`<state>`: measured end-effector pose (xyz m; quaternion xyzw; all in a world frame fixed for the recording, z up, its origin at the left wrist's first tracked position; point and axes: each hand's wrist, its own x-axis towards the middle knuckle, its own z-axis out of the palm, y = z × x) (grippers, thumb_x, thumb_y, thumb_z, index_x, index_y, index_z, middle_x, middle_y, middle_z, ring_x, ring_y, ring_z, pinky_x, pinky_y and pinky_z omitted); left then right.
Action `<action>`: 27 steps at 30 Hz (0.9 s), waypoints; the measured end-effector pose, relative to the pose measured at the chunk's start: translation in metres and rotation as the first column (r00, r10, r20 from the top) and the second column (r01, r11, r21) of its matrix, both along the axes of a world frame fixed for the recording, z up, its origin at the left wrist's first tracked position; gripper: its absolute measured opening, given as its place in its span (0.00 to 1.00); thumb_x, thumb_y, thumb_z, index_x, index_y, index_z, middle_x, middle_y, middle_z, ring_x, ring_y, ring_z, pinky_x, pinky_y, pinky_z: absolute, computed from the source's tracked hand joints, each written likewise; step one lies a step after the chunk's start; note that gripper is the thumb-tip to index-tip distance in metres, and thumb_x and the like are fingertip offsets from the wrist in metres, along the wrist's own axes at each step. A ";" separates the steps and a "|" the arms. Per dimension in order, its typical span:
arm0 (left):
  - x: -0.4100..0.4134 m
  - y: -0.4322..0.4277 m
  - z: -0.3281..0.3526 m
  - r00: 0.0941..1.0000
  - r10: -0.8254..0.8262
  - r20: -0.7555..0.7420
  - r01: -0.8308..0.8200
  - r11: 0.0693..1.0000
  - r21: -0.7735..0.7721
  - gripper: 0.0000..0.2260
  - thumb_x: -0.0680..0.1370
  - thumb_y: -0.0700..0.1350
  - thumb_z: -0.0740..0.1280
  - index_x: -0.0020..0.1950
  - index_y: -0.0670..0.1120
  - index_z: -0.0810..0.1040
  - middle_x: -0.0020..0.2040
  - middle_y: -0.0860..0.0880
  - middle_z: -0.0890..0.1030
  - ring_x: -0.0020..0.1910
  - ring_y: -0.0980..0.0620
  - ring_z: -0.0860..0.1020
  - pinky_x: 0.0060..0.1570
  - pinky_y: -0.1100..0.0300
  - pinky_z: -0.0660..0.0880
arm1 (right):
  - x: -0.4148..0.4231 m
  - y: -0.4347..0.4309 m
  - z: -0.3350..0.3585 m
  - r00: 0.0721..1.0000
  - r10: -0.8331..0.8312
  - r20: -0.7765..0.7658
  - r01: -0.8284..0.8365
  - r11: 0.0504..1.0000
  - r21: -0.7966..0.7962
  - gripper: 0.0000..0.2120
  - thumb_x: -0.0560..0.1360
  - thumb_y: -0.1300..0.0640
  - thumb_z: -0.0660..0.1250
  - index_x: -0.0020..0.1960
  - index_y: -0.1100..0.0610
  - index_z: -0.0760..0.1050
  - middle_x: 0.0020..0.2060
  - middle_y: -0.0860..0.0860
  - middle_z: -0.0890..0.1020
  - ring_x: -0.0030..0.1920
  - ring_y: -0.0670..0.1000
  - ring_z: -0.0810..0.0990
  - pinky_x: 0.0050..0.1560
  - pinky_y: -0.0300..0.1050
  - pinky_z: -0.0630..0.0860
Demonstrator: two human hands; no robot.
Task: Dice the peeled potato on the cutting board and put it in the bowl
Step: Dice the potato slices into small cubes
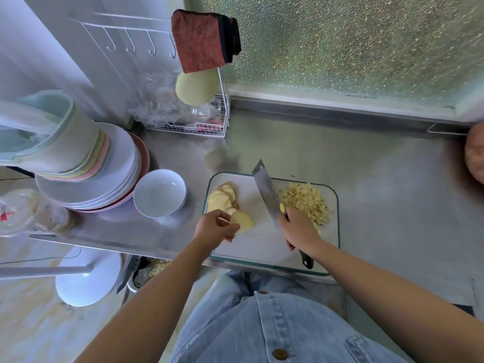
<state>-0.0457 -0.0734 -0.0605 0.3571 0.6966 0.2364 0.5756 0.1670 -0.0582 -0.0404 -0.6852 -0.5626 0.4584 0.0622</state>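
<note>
A white cutting board (pixel 259 247) with a green rim lies on the steel counter. Pale potato slices (pixel 221 199) are fanned out at its left end, and a heap of diced potato (pixel 306 201) sits at its right end. My left hand (pixel 213 227) pinches a stack of potato slices (pixel 243 221) near the board's left front. My right hand (pixel 297 229) grips the black handle of a cleaver (pixel 265 191), its blade pointing away over the board's middle. An empty white bowl (pixel 159 192) stands left of the board.
A stack of plates (pixel 104 176) with a pale green pitcher (pixel 49 132) on top stands at the left. A white wire rack (pixel 199 121) with cloths sits at the back. A bin with scraps (pixel 149 271) is under the counter's front edge. Bare steel counter (pixel 392 192) lies to the right.
</note>
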 end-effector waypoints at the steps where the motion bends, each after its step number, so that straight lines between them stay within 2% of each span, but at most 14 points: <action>1: 0.008 0.002 0.000 0.998 0.034 0.043 -0.034 0.999 -0.008 0.10 0.72 0.36 0.74 0.49 0.37 0.75 0.36 0.41 0.81 0.28 0.50 0.79 0.29 0.63 0.77 | 0.004 -0.002 0.001 1.000 -0.012 0.002 0.012 1.000 0.027 0.09 0.80 0.58 0.52 0.47 0.61 0.67 0.26 0.57 0.73 0.18 0.51 0.71 0.25 0.45 0.69; 3: 0.029 0.006 0.001 0.986 0.111 0.122 -0.107 0.994 -0.037 0.09 0.73 0.34 0.72 0.48 0.38 0.74 0.36 0.41 0.80 0.28 0.50 0.80 0.29 0.64 0.76 | 0.011 -0.006 0.004 0.999 -0.041 0.000 0.041 0.997 0.062 0.11 0.80 0.56 0.52 0.43 0.60 0.66 0.25 0.56 0.72 0.17 0.50 0.70 0.26 0.45 0.68; 7: 0.066 0.015 -0.003 0.935 0.262 0.241 -0.234 0.962 -0.139 0.04 0.76 0.32 0.67 0.49 0.37 0.75 0.42 0.41 0.81 0.36 0.46 0.81 0.44 0.57 0.81 | 0.019 -0.012 0.012 0.994 -0.096 -0.048 0.099 0.993 0.057 0.12 0.80 0.53 0.53 0.40 0.57 0.64 0.25 0.55 0.71 0.17 0.49 0.68 0.25 0.45 0.68; 9: 0.077 0.016 -0.005 0.963 0.216 0.160 -0.190 0.968 -0.164 0.03 0.78 0.35 0.64 0.46 0.38 0.77 0.42 0.42 0.83 0.35 0.47 0.82 0.43 0.56 0.80 | 0.020 -0.014 0.012 0.995 -0.099 -0.031 0.101 0.993 0.061 0.13 0.80 0.49 0.53 0.42 0.58 0.66 0.27 0.56 0.73 0.21 0.51 0.70 0.26 0.46 0.68; 11: 0.081 0.014 -0.006 0.997 0.072 0.009 -0.070 0.985 -0.160 0.07 0.79 0.38 0.62 0.43 0.40 0.78 0.39 0.45 0.84 0.32 0.47 0.82 0.40 0.54 0.79 | 0.022 -0.017 0.006 0.995 -0.058 0.087 0.050 0.994 0.094 0.13 0.80 0.49 0.53 0.45 0.57 0.68 0.31 0.55 0.77 0.27 0.53 0.74 0.29 0.50 0.73; 14: 0.075 0.011 -0.002 0.972 -0.156 -0.174 0.132 0.981 -0.145 0.08 0.78 0.41 0.64 0.42 0.41 0.81 0.36 0.46 0.84 0.31 0.48 0.83 0.39 0.56 0.81 | 0.023 -0.021 -0.001 0.969 -0.020 0.247 -0.012 0.992 0.129 0.14 0.81 0.47 0.54 0.45 0.56 0.68 0.35 0.52 0.76 0.35 0.54 0.75 0.35 0.50 0.71; 17: 0.068 0.011 -0.001 0.875 -0.315 -0.369 0.310 0.948 -0.074 0.07 0.76 0.43 0.65 0.42 0.44 0.81 0.37 0.47 0.84 0.37 0.48 0.83 0.40 0.59 0.80 | 0.022 -0.025 -0.004 0.964 -0.004 0.265 -0.032 0.991 0.133 0.10 0.80 0.52 0.55 0.44 0.56 0.66 0.34 0.51 0.73 0.36 0.54 0.74 0.35 0.47 0.67; 19: 0.066 0.015 -0.001 0.797 -0.331 -0.505 0.402 0.915 0.036 0.04 0.75 0.43 0.67 0.48 0.47 0.79 0.45 0.48 0.82 0.43 0.49 0.80 0.44 0.58 0.78 | 0.021 -0.027 -0.002 0.960 0.014 0.281 -0.057 0.988 0.146 0.09 0.80 0.54 0.55 0.43 0.56 0.65 0.33 0.50 0.72 0.36 0.54 0.73 0.35 0.47 0.65; 21: 0.070 0.020 -0.004 0.718 -0.359 -0.596 0.514 0.851 0.107 0.12 0.76 0.44 0.68 0.59 0.48 0.76 0.55 0.47 0.77 0.49 0.49 0.77 0.49 0.57 0.77 | 0.021 -0.028 -0.002 0.960 0.007 0.280 -0.053 0.986 0.157 0.10 0.80 0.54 0.55 0.42 0.57 0.65 0.32 0.50 0.71 0.34 0.53 0.72 0.34 0.46 0.63; 24: 0.080 0.029 -0.006 0.559 -0.444 -0.700 0.654 0.756 0.043 0.23 0.78 0.48 0.67 0.71 0.48 0.66 0.64 0.45 0.68 0.61 0.46 0.70 0.58 0.56 0.73 | 0.025 -0.030 -0.003 0.974 -0.025 0.226 -0.017 0.983 0.183 0.10 0.80 0.54 0.56 0.41 0.56 0.65 0.30 0.48 0.70 0.32 0.51 0.70 0.30 0.45 0.60; 27: 0.091 0.033 -0.010 0.436 -0.489 -0.756 0.696 0.715 -0.062 0.24 0.77 0.52 0.68 0.70 0.47 0.66 0.63 0.43 0.66 0.61 0.45 0.67 0.56 0.55 0.73 | 0.030 -0.033 -0.001 0.987 -0.022 0.161 -0.013 0.976 0.216 0.10 0.81 0.54 0.56 0.41 0.55 0.65 0.28 0.47 0.69 0.29 0.47 0.68 0.29 0.41 0.56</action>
